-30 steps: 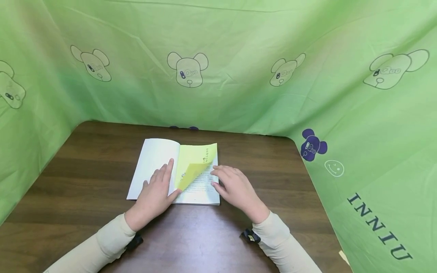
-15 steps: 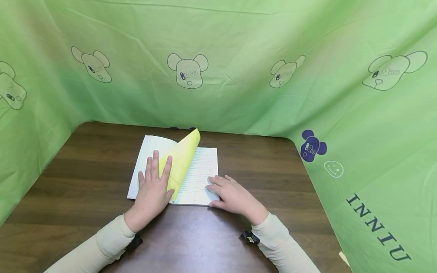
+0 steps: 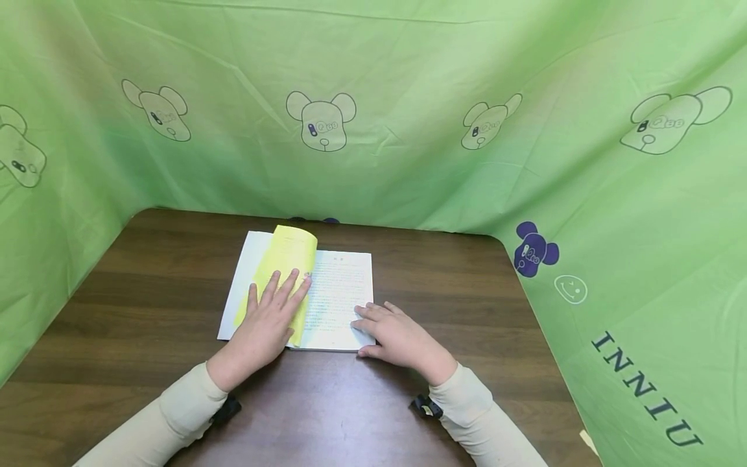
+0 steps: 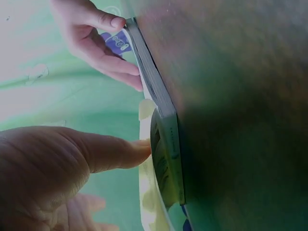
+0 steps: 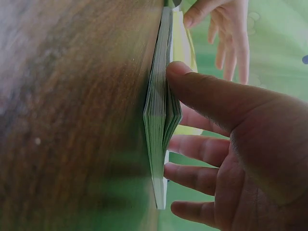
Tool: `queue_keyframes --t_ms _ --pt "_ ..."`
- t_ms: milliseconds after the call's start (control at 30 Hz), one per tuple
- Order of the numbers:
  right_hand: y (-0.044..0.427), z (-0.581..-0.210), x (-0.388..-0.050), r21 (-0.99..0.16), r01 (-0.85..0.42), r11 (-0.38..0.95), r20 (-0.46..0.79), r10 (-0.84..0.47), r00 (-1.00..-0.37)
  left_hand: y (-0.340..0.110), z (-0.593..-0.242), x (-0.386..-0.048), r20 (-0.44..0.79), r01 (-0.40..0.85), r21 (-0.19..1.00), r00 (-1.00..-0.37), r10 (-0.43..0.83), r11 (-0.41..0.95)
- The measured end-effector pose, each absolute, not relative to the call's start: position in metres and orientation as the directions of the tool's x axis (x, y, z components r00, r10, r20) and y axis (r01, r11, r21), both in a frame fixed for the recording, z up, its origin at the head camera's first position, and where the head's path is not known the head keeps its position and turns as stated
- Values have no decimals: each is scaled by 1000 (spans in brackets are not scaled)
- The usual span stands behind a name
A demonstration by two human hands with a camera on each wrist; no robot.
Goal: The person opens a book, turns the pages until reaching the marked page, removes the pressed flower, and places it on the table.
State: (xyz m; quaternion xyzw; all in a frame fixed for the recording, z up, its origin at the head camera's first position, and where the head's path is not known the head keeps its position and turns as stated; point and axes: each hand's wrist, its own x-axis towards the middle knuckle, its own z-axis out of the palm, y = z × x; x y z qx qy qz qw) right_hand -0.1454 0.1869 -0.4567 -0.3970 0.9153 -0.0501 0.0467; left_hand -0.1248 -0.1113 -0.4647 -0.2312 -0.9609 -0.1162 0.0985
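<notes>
An open book (image 3: 337, 292) lies on the table, a white printed page on its right half. Over the left half bends a yellow page (image 3: 292, 250), arched near the spine and covering part of the white left page (image 3: 248, 259). My left hand (image 3: 265, 324) rests on the yellow page with fingers spread; its thumb (image 4: 122, 151) touches the page near the spine in the left wrist view. My right hand (image 3: 403, 337) rests on the lower right corner of the book. In the right wrist view its thumb (image 5: 180, 70) touches the upper edge of the page block, with extended fingers over the page.
The brown wooden table (image 3: 373, 402) spreads around the book. A green cloth (image 3: 397, 175) with cartoon bear heads hangs behind and at both sides. Each wrist carries a small black device (image 3: 427, 406). A pale strip (image 3: 588, 441) shows at the right table edge.
The yellow page has turned from the right half over to the left. My left hand has shifted onto it. My right hand has moved slightly down and left onto the book's corner.
</notes>
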Motion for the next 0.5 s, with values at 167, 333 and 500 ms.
queue_keyframes --t_ms 167,333,500 --pt "187 -457 -146 -118 -728 676 -43 -735 -676 -113 -464 -125 224 519 165 -848 481 839" --pt "187 -457 -147 -123 -727 676 -45 -736 -676 -115 -461 -125 173 572 150 -818 548 807" --pt "187 -457 -147 -129 -730 671 -42 -739 -672 -117 -460 -124 98 585 175 -811 577 792"
